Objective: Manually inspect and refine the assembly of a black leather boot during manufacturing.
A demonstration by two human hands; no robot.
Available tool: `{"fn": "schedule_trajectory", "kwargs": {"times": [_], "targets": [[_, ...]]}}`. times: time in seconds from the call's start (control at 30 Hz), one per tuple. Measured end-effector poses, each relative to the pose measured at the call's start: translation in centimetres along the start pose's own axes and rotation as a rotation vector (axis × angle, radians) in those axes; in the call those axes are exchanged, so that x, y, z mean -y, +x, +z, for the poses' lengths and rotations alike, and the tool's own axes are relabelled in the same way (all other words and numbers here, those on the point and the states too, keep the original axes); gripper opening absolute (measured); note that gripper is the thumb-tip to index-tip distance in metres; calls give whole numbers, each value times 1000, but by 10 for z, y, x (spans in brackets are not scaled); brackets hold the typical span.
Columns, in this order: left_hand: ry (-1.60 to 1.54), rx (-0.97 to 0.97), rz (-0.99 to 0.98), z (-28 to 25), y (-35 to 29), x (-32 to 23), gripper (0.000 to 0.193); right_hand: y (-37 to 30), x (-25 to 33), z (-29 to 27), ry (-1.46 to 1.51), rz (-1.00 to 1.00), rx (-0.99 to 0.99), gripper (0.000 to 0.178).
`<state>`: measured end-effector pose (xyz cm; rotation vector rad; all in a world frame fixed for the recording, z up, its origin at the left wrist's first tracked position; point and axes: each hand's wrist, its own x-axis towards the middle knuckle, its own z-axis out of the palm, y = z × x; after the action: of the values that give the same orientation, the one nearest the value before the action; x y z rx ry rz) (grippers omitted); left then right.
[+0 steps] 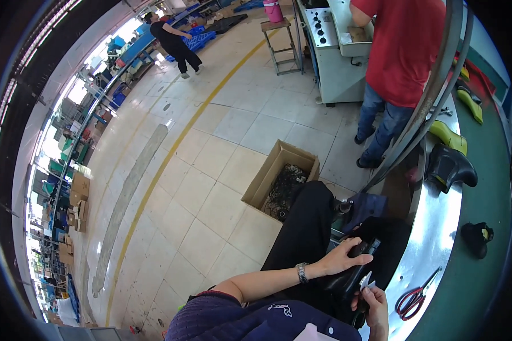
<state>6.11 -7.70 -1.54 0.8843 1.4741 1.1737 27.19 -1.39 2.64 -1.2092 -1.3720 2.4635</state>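
A glossy black shoe (345, 282) rests on my lap, against dark trousers. My left hand (347, 258) is wrapped over its upper end, thumb along one side. Close below, my right hand (374, 301) pinches a small white flat piece (366, 281) beside the shoe; what exactly it is stays too small to tell. Scissors with red handles (411, 303) lie on the metal bench edge (432, 233) to the right of my right hand. Further up the bench stands a black shoe (450, 168) beside a yellow-green shoe last (449, 138).
An open cardboard box (259, 184) with tangled black scraps stands by my knee. A small black piece (477, 238) lies on the green bench top (483, 284). Curved metal bars (421, 122) rise at the right. A person in red (404, 54) stands at a machine (338, 74); another person (173, 42) is far off.
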Motion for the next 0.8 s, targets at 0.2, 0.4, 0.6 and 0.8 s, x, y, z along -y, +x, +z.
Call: {"fn": "schedule_trajectory", "kwargs": {"times": [0.2, 0.4, 0.6, 0.8], "targets": [[-8, -26, -8, -1, 0, 6, 54, 1, 5, 17, 101, -31, -22, 17], [-64, -21, -12, 0, -11, -4, 55, -8, 1, 15, 51, -26, 0, 17], [-11, -24, 34, 11, -5, 9, 49, -16, -6, 9, 137, 72, 17, 22], [-246, -163, -2, 1, 1, -13, 37, 2, 16, 12, 49, 89, 177, 26]]}}
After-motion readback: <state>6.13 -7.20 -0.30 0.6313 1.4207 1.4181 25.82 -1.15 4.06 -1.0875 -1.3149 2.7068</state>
